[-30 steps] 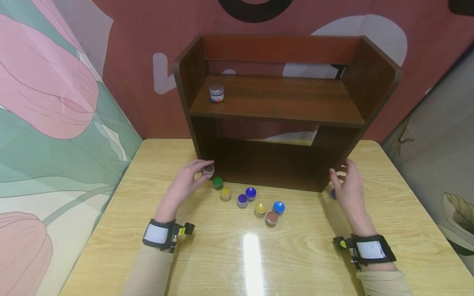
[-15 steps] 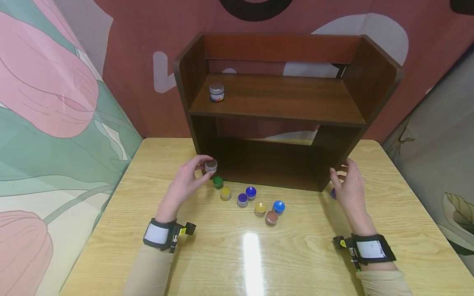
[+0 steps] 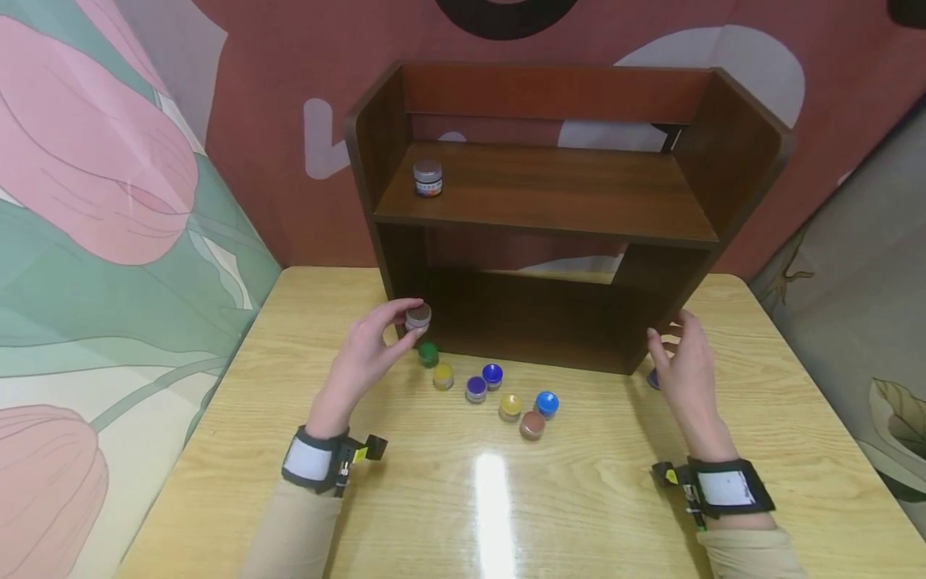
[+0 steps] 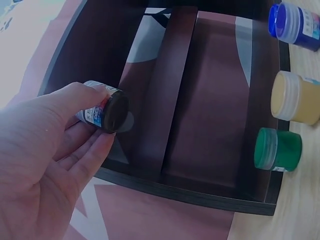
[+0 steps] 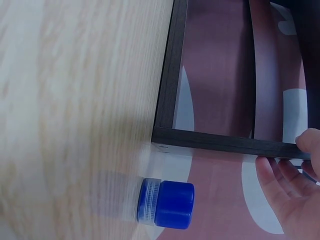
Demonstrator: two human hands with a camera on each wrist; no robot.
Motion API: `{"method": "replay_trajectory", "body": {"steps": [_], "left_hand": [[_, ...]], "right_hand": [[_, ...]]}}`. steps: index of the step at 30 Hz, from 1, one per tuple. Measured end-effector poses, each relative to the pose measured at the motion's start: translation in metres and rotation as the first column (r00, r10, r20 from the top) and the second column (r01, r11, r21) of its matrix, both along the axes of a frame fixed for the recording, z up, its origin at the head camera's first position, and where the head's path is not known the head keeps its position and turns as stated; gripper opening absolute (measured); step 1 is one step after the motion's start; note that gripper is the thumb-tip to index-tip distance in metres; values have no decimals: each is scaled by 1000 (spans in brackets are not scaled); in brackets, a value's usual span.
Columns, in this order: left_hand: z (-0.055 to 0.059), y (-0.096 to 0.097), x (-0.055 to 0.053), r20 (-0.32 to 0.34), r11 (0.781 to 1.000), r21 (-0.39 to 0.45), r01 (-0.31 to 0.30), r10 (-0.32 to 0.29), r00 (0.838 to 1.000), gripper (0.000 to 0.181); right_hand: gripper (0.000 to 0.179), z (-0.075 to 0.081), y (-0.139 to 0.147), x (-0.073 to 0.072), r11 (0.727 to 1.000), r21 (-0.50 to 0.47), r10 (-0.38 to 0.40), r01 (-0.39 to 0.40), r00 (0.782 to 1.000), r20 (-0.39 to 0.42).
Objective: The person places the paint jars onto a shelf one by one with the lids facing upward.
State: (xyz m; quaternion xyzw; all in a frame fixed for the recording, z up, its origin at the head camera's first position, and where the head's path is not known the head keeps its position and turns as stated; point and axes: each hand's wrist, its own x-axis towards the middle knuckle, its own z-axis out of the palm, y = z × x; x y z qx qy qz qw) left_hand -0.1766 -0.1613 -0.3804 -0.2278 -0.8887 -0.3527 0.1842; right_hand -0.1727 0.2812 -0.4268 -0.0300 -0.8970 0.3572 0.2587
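Black jar (image 3: 418,320) pinched betw. thumb & fingers of L hand (image 3: 362,350); fingers narrow, spaced only to jar's width. Jar held off counter (image 3: 593,507), at front of shelf (image 3: 745,153), near its L side panel. L wrist view: printed label partly covered by the digits, dark end protruding past fingertips.

R hand (image 3: 686,370): fingers bent around edge of shelf's R side panel, thumb on one side, other fingers at outer face; grip narrow, approx. panel thickness.

Blue jar (image 3: 654,379): on counter just nearside of R fingers, partly hidden by hand in head view. R wrist view shows it apart from fingers, near shelf's bottom corner.

Rel. to L fingers, on counter: green jar (image 3: 428,355) just nearside & slightly R; yellow jar (image 3: 444,376) a bit farther same way. Purple jar (image 3: 476,389) & cobalt jar (image 3: 493,375) next, close together, farther R. Approx. midway betw. both hands' fingers: gold jar (image 3: 510,406), brown jar (image 3: 532,425), lt. blue jar (image 3: 546,404), grouped; brown one nearest camera.

Grey-lid jar (image 3: 428,178) w/ multicol. label: on upper board (image 3: 564,189), above & beyond L fingers.

Behind fingers, ea. wrist: blk strap (image 3: 309,459), tan sleeve (image 3: 289,535).
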Motion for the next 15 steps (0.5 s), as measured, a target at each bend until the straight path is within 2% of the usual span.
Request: {"method": "replay_trajectory", "body": {"steps": [7, 15], "left_hand": [[6, 6, 3, -43, 999, -5, 32, -32, 999, 45], [8, 10, 5, -80, 997, 54, 63, -58, 995, 46]], "right_hand": [[44, 1, -2, 1, 1000, 4, -6, 6, 1000, 18], [43, 1, -2, 0, 1000, 10, -3, 3, 1000, 2]]}}
